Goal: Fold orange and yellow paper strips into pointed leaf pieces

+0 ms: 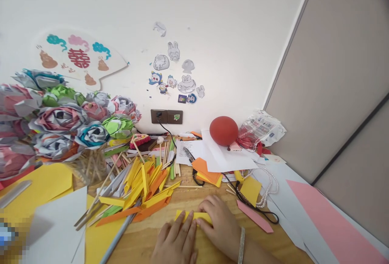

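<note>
While our left hand (176, 239) presses flat, clenching nothing, our right hand (221, 225) seems to pinch yellow paper strip (203, 216), bottom centre of frame. We judge: even pressure, edges aligned, is best. Folded paper strips (146, 179) crowd centre-left; black cord (240, 195), pink paper strip (254, 217) limit right side.

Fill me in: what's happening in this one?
A person has both hands on a yellow paper strip on the wooden table: the left hand lies over it with fingers extended, the right hand is at its right end. Beyond them lies a pile of folded yellow and orange strips, with paper flowers to the left.
</note>
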`<move>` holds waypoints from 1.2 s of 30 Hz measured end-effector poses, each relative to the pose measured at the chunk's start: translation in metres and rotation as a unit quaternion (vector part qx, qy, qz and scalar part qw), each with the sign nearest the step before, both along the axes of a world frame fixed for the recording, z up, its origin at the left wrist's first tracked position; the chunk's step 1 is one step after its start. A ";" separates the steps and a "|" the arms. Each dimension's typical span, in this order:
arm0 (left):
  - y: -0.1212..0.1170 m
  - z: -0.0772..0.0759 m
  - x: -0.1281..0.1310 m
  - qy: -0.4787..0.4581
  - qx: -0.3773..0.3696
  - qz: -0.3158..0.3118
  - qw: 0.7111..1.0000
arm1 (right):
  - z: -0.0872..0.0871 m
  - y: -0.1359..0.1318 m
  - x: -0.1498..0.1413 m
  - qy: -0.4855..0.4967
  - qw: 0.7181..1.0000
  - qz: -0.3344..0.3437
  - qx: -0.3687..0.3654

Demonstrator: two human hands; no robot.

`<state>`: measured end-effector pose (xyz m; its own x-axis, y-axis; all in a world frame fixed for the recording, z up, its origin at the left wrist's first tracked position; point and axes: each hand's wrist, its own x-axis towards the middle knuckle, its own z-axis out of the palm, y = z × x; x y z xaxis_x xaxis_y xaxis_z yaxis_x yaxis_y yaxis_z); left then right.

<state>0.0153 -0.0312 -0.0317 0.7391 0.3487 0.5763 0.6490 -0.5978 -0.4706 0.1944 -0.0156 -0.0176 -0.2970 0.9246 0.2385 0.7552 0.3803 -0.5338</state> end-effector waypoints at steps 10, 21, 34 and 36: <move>0.001 -0.008 -0.004 0.019 -0.033 -0.002 0.999 | 0.018 0.006 0.026 -0.045 0.996 0.017 -0.080; 0.029 0.028 -0.045 -0.027 -0.402 -0.050 0.914 | 0.024 0.011 0.042 -0.042 0.993 0.059 -0.097; 0.030 0.033 -0.035 -0.132 -0.183 -0.026 0.974 | 0.021 0.004 0.026 -0.013 0.998 0.013 -0.063; 0.025 0.025 -0.023 -0.114 -0.154 -0.059 0.980 | 0.013 0.002 0.015 -0.007 0.999 0.016 -0.044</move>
<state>-0.0075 -0.0063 -0.0069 0.6492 0.4528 0.6112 0.6346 -0.7654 -0.1070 0.2091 -0.0141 -0.0042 -0.3291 0.9321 0.1514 0.7513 0.3556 -0.5559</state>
